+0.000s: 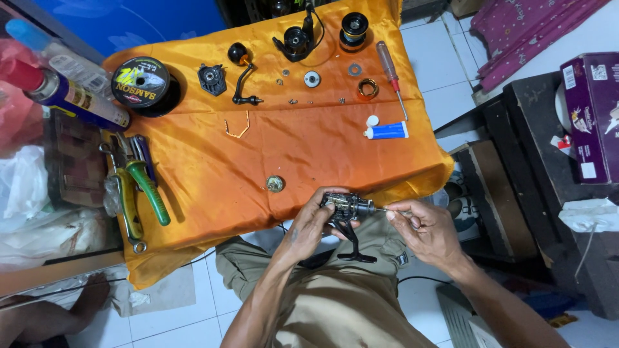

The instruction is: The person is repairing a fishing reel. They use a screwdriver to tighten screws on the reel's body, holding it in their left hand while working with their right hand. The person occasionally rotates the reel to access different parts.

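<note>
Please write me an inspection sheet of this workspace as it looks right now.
Surface: orange cloth over a small table, wrinkled.
Job's things: opened fishing reel body held at the cloth's near edge; its stem hangs over the lap.
Clutter: line spool, crank handle, reel spool, red screwdriver, blue tube, green-handled pliers, small gear, washers and screws.
Grippers: left hand grips the reel body; right hand pinches a thin shaft at its end.
Cables: dark cable on the floor tiles.
Surroundings: spray cans left, purple box right.
</note>
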